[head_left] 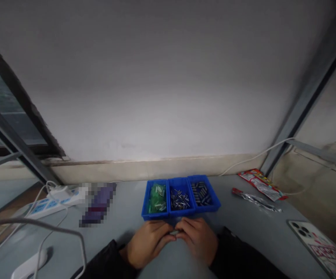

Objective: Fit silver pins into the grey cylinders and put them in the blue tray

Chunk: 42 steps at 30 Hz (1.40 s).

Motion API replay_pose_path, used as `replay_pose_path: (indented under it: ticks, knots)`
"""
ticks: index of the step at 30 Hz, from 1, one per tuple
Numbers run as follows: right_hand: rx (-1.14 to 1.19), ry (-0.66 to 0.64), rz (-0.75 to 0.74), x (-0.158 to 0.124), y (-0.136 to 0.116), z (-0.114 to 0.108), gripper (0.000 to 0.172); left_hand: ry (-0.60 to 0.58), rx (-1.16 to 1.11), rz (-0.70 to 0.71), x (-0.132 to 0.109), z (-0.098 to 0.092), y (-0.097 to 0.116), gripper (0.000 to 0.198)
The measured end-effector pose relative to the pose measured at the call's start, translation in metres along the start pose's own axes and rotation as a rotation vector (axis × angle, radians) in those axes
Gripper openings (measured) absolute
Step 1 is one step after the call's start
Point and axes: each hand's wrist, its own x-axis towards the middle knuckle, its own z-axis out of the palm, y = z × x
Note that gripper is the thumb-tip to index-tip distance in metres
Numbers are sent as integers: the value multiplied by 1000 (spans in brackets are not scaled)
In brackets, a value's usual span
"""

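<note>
Fingertips nearly meeting, my left hand (150, 240) and my right hand (198, 237) pinch a small pale cylindrical piece (174, 232) between them. It is mostly hidden by the fingers, so its exact kind does not show. Just beyond my hands stand three joined blue bins (168, 215). Inside the left bin, small shiny pieces (159, 190) lie on green plastic. Thin metal pins (181, 199) are scattered in the middle bin. The right bin contains short, thicker dark metal cylinders (201, 193).
On the left are a power strip (51, 203) with cables, a white device (30, 265) and a partly blurred purple packet (102, 201). A red packet (262, 184), a clear wrapper (256, 199) and a phone (320, 244) lie on the right. A wall (168, 116) rises behind.
</note>
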Motion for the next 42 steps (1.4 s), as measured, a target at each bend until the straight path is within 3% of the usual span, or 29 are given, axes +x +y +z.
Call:
replay_pose_path:
  ticks: [5, 10, 15, 20, 25, 29, 33, 36, 39, 42]
  knots:
    - [-78, -22, 51, -2, 4, 9, 17, -4, 2, 0, 0, -1, 2, 32]
    - [4, -47, 79, 2, -1, -1, 14, 9, -18, 12, -1, -2, 3, 28]
    - [90, -42, -32, 7, -2, -14, 28, -39, -31, 1, -1, 0, 1, 29]
    - [97, 40, -153, 9, -1, -13, 28, -28, -39, -16, -1, 3, -2, 30]
    - [18, 115, -129, 10, -5, -11, 27, -35, -77, -22, 1, 0, 0, 27]
    - [-15, 189, -100, 13, -1, -25, 23, -6, -86, -46, 1, -13, 0, 22]
    - [-97, 339, 40, 17, 19, -48, 14, -85, -36, -22, 1, -33, -4, 24]
    - [-182, 356, 154, 17, 46, -60, 11, -158, 41, -90, -1, -43, -9, 37]
    - [-247, 376, 290, 14, 72, -65, 13, -203, 108, -170, -4, -44, -10, 46]
    - [-282, 432, 355, 13, 87, -70, 21, -224, 152, -192, -6, -37, -7, 39]
